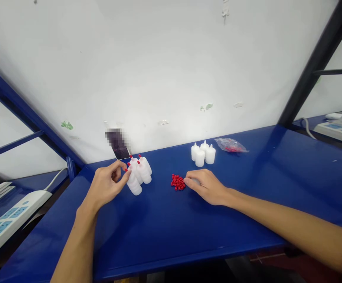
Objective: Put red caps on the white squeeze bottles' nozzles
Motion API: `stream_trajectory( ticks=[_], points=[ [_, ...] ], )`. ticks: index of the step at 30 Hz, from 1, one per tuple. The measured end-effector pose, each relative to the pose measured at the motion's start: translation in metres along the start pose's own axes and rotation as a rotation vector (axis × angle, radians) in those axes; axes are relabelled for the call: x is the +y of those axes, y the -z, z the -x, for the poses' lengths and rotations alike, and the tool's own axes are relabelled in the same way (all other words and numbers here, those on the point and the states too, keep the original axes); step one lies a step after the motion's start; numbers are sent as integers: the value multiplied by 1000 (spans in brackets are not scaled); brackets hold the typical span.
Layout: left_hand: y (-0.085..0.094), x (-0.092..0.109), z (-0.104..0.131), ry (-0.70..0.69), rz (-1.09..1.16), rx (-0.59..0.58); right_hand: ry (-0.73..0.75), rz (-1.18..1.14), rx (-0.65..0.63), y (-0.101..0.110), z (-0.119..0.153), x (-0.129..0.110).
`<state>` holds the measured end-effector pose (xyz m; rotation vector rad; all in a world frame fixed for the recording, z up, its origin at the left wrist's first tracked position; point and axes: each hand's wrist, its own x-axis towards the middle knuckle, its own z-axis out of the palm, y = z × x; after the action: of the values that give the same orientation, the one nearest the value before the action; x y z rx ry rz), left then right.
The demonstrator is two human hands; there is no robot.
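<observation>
Now the left hand [107, 184] sits at the capped bottles [138, 173], w/ thumb and fingertips pinched on the red cap of the nearest one, at the front-left of the cluster. Those bottles stand tight together on the blue bench [165, 228], just in front of a phone [119, 145] leaning on the wall. Right hand [207, 185] rests palm-down, fingertips touching the pile of loose red caps [178, 182] (can't tell if a cap is pinched). Four uncapped bottles [203, 154] stand farther back, a plastic bag [231, 145] just beside them. Power strip [8, 220] off at far left.
</observation>
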<state>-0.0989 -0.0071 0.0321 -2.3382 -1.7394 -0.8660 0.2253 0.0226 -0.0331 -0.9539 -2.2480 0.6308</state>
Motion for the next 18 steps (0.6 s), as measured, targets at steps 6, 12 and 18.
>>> stream_trajectory(
  ticks=[6, 12, 18],
  points=[
    [3, -4, 0, -9, -48, 41, -3, 13, 13, -1, -2, 2],
    [-1, 26, 6, -160, 113, 374, -45, -82, 22, 1, -3, 3],
    [-57, 78, 10, -401, 90, -104, -86, -242, 21, 2, -5, 4]
  ],
)
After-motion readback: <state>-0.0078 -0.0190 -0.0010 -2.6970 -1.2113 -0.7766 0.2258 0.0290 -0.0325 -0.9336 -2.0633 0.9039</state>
